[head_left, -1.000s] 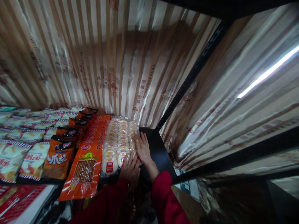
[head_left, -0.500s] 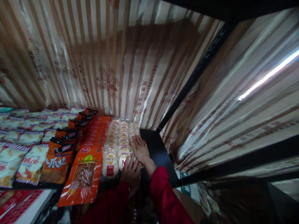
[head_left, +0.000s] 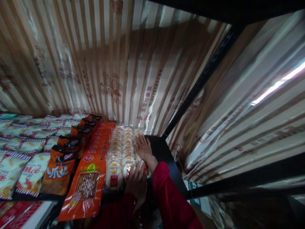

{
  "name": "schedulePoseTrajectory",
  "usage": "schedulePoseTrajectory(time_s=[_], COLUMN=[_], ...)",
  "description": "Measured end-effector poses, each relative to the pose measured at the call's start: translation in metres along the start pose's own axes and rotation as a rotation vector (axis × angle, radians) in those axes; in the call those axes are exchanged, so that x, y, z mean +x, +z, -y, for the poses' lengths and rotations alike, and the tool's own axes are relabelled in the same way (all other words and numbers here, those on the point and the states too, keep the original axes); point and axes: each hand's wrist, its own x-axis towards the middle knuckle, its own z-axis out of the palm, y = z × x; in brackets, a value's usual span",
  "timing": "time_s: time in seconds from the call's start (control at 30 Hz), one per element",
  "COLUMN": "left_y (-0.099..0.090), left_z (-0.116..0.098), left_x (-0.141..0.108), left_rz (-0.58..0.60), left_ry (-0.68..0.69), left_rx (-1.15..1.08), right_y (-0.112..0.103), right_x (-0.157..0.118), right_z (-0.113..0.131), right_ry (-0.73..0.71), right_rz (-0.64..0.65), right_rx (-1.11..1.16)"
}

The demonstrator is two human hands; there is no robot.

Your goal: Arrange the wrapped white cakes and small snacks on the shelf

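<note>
Head view: round white snack packs [head_left: 114, 168], red-labelled, lie directly right of the orange packets [head_left: 91, 167]. Right hand [head_left: 144, 148]: open, flat on the row farthest from those packets. Left hand [head_left: 137, 184]: fingers extended across the front packs; grip indeterminable. Orange packets bear red oval logos; small characters illegible.
</note>
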Motion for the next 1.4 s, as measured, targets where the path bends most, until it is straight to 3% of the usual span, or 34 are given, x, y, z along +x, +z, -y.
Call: schedulePoseTrajectory(time_s=[0.3, 0.67, 0.97, 1.07, 1.17, 1.4], left_y=[-0.006, 0.001, 0.004, 0.004, 0.002, 0.007], left_z=[0.001, 0.002, 0.0, 0.0, 0.001, 0.001], left_x=[0.002, 0.0, -0.003, -0.003, -0.003, -0.005], left_rz=[0.044, -0.097, -0.07, -0.065, -0.07, -0.079], left_ry=[0.016, 0.054, 0.06, 0.053, 0.05, 0.06], left_rx=[0.035, 0.044, 0.043, 0.052, 0.051, 0.083], right_y=[0.008, -0.008, 0.006, 0.005, -0.001, -0.006], right_x=[-0.004, 0.03, 0.027, 0.029, 0.03, 0.031], right_z=[0.0, 0.003, -0.001, -0.001, 0.001, 0.027], right_ry=[0.037, 0.006, 0.002, 0.015, 0.032, -0.139], right_rz=[0.04, -0.015, -0.012, 0.025, -0.028, -0.079], right_rx=[0.02, -0.007, -0.01, -0.024, -0.011, 0.053])
